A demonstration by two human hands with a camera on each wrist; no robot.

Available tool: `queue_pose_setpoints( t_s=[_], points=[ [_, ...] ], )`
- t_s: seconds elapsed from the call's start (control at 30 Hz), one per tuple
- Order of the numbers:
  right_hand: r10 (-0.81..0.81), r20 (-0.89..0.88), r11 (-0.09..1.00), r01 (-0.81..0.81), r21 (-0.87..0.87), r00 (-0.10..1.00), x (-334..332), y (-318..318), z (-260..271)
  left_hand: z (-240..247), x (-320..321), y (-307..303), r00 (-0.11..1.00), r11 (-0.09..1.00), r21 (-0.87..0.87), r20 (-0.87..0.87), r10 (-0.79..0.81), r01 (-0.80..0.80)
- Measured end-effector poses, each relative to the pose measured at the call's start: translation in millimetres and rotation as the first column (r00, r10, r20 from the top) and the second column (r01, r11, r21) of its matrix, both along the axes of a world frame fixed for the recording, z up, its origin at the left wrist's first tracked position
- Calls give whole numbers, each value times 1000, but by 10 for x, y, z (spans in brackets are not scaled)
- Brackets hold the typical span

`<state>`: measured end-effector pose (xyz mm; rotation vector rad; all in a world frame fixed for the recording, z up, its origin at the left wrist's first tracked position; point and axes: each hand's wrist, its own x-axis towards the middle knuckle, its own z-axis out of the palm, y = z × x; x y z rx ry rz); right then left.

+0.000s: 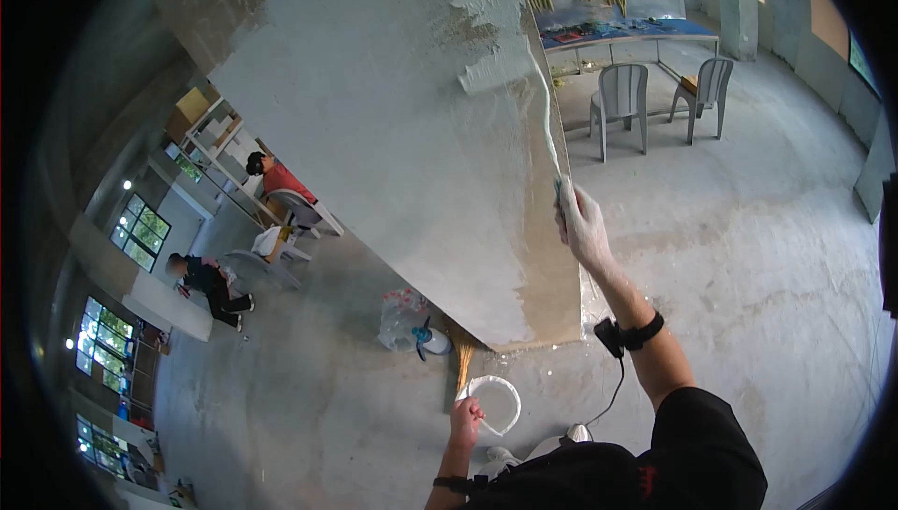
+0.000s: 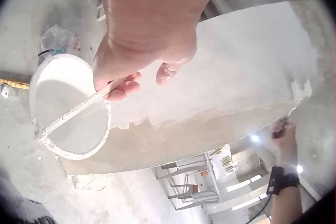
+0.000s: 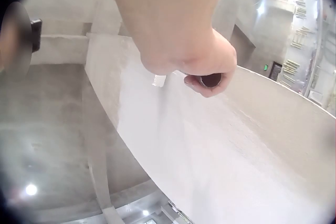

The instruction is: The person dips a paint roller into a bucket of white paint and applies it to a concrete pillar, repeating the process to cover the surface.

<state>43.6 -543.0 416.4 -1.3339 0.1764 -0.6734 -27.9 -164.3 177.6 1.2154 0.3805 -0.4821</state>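
Note:
My left hand [image 1: 465,419] grips the handle [image 2: 73,113] of a plaster-smeared white bucket [image 1: 512,390], which hangs low beside the wall's foot. Pale residue coats the bucket's inner wall in the left wrist view. Raised at the wall's right edge, my right hand [image 1: 585,229] holds a trowel by its round handle [image 3: 211,80]; the hand hides most of the tool. White plaster [image 1: 496,33] lies in a thick, rough patch higher up, with a ridge running down the edge toward the right hand. The wall [image 1: 393,154] is mostly coated, with a bare strip along its right side.
A broom [image 1: 464,360], a spray bottle [image 1: 430,340] and a clear plastic bag [image 1: 400,318] are by the wall's foot. Two grey chairs [image 1: 621,98] stand near a blue-topped table [image 1: 673,31]. Two people are at the left, one seated [image 1: 281,178], one further back [image 1: 210,281].

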Motion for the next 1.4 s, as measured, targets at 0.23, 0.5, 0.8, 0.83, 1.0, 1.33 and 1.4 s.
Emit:
queue_pose_setpoints(
  t_s=[0.23,0.5,0.8,0.83,1.0,1.33,1.4],
  points=[
    [-9,-210,1000,9,0,978,-195,169,-935,-101,70,36,998,1000,-14,56,-14,15],
    [-83,-244,996,90,19,966,-322,266,-1217,-30,246,204,998,998,25,12,63,-63],
    [-46,-129,984,67,163,991,-320,345,-651,-159,495,678,994,998,-16,98,-56,57],
    [-36,-102,978,56,199,994,-300,318,-538,-147,591,677,987,994,-32,129,-100,105],
    [-102,-32,985,106,140,994,-168,317,-59,79,652,862,984,994,-16,145,-103,106],
    [-133,39,991,132,23,990,80,36,1338,39,831,1365,988,992,33,82,-128,125],
    [-109,30,994,109,19,994,117,-2,1596,-9,853,1432,988,990,33,75,-138,136]
  ],
)
